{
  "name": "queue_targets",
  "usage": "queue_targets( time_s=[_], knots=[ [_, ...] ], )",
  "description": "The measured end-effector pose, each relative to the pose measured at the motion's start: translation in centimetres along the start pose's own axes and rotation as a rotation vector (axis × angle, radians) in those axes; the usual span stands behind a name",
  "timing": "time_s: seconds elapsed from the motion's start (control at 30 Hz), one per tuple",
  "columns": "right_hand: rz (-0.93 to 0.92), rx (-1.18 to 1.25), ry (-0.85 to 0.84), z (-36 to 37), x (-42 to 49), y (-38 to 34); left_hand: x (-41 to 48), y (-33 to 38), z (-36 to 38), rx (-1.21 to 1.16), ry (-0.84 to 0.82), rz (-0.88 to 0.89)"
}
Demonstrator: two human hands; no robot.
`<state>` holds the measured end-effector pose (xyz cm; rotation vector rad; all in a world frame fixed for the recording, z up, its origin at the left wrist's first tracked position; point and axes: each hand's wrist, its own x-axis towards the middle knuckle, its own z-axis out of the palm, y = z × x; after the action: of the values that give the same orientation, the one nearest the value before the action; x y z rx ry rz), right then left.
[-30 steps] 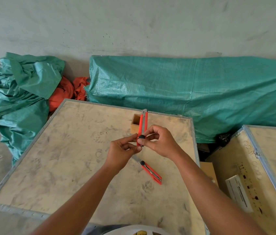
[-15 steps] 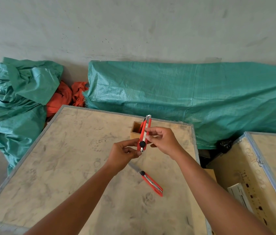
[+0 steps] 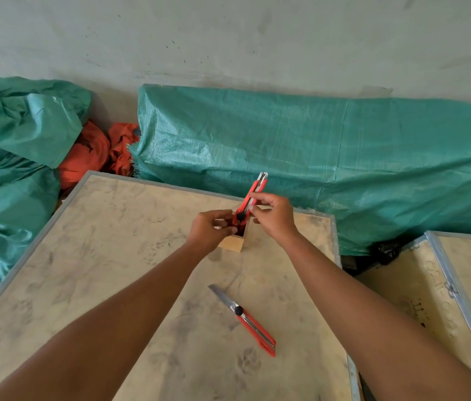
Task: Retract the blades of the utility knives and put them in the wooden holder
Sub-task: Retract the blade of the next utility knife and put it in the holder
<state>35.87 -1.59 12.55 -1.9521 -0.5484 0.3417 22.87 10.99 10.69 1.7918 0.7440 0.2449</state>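
**Knife one at the holder, knife two untouched**

Knife number one is in my right hand, pinched along its red body, tip end tilted up and away from me. Its lower end sits right at the mouth of the wooden holder — whether it has already entered the slot or only hovers at the rim, I cannot tell, because my own fingers cover that spot. No bare blade sticks out of the upper end, so I judge the blade is drawn in. My left hand is curled around the holder's near top edge, beside the black knob of the knife; it seems to be steadying the holder, though the contact itself is hidden.

The holder stands toward the far side of the table, close to its back edge.

What is left is plain. The second knife lies flat on the table nearer to me, well apart from the holder, between my two forearms, and its grey blade is out — a long bare strip pointing up and to the left. Nobody is touching it.

So by my reckoning the job is about half done: the first knife needs only to drop fully in and be let go, then the second needs its blade pulled back and the same trip. That exposed edge is the thing to mind when I reach for it.
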Motion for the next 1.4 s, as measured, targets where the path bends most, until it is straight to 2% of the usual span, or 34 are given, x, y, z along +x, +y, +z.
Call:
queue_targets(
  time_s=[0.17,0.3,0.53,1.0,1.2,1.3,1.4],
  knots=[
    [-0.007,-0.154,0.045,2.0,1.4,2.4,2.2,-1.9,0.9,0.235,0.0,-0.119],
    [-0.055,-0.23,0.035,4.1,1.4,3.9,3.1,-3.3,2.1,0.226,-0.047,-0.165],
    [-0.062,-0.315,-0.057,6.3,0.8,5.9,3.6,-4.0,2.7,0.227,0.005,-0.115],
    [-0.062,-0.267,-0.052,3.4,-2.0,6.1,0.9,-4.1,2.2,0.178,0.043,-0.127],
    [0.1,-0.245,-0.173,1.3,-6.5,8.1,-5.6,-7.1,3.9,0.109,0.075,-0.218],
    [0.179,-0.244,-0.284,1.1,-9.3,9.7,-8.8,-9.9,5.5,0.15,0.072,-0.286],
    [0.231,-0.301,-0.405,1.8,-11.5,11.1,-9.8,-12.0,6.4,0.201,0.089,-0.28]
  ],
)
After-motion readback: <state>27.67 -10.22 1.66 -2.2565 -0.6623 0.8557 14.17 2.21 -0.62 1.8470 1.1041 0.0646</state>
